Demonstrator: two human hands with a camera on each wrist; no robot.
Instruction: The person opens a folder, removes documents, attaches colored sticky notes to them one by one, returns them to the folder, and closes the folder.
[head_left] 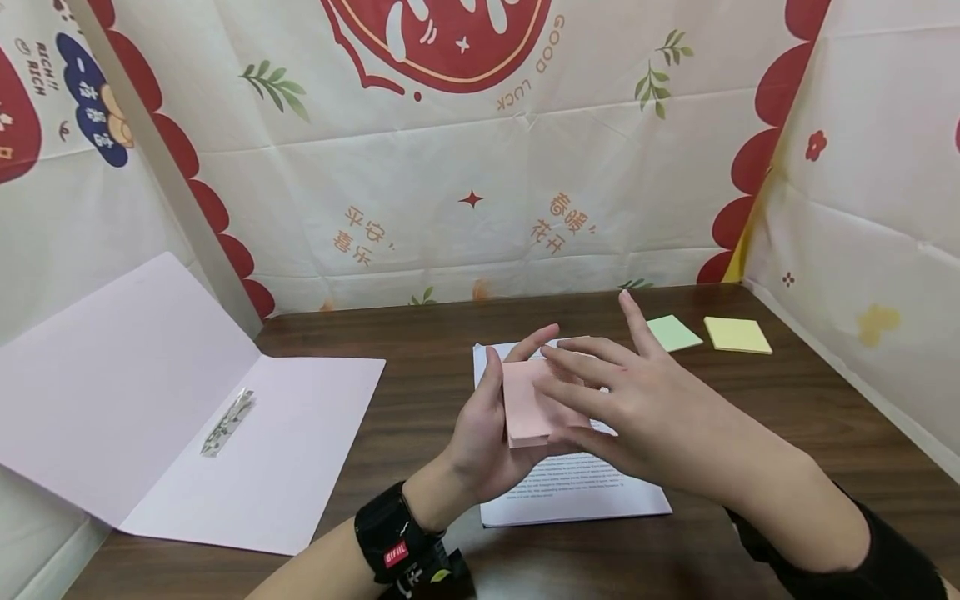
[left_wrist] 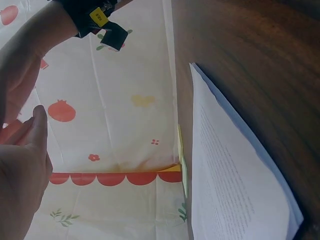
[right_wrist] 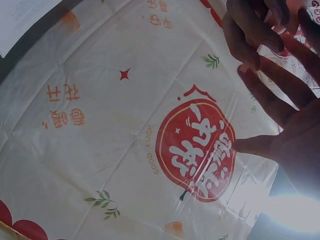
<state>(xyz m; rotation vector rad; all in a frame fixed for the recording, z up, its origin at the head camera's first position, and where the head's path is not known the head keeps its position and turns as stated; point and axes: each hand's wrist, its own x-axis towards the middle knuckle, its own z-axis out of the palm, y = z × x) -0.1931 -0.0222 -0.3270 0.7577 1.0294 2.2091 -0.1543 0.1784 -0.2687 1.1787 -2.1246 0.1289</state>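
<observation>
At the centre of the head view, the left hand (head_left: 487,433) holds a pink square pad of sticky notes (head_left: 528,404) upright above the table, thumb along the pad's left edge and fingertips curling over its top. The right hand (head_left: 637,408) lies against the pad's face from the right, its fingers (head_left: 577,367) spread and nearly straight, touching the pink paper rather than gripping it. A black wrist strap with a red label (head_left: 393,537) sits on the left forearm at the lower centre of the frame.

Directly beneath both hands lies a white printed sheet of paper (head_left: 577,492) on the dark brown wooden table (head_left: 420,417). Toward the upper right of the table rest a light green sticky-note pad (head_left: 673,332) and, just beside it, a yellow sticky-note pad (head_left: 737,335), apart from each other and from the hands. On the left of the frame an open pale pink paper folder (head_left: 172,408) leans partly against the wall, with a metal clip (head_left: 227,422) at its fold.

From the left wrist view, the printed sheet (left_wrist: 230,165) fills the right side, while the left hand (left_wrist: 22,170) shows at the left edge. Seen from the right wrist, the right hand's fingers (right_wrist: 272,95) fan open against a cream printed cloth backdrop with red emblem (right_wrist: 195,150).
</observation>
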